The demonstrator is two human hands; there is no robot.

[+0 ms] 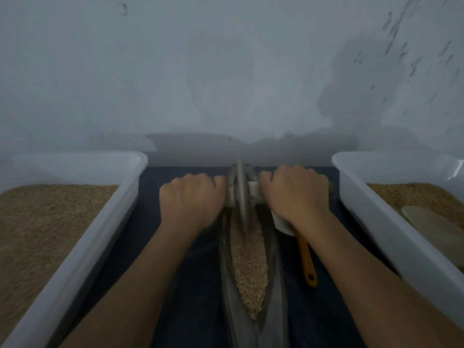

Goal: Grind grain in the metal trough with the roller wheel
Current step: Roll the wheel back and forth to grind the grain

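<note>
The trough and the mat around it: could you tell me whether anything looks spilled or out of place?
Nothing stands out. The grain lies inside the metal trough, the roller wheel stands upright in it, and both the left hand and right hand grip its axle.

Dull grey metal trough (pixel 226 285) and roller wheel (pixel 241 194), coarse tan grain (pixel 248 267), smooth translucent plastic tubs (pixel 82 237), dark matt cloth (pixel 195 285)

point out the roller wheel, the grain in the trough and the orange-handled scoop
roller wheel (pixel 241 194), head view, on the disc's rim
grain in the trough (pixel 248 267), head view, mid-pile
orange-handled scoop (pixel 306 257), head view, on its handle
</note>
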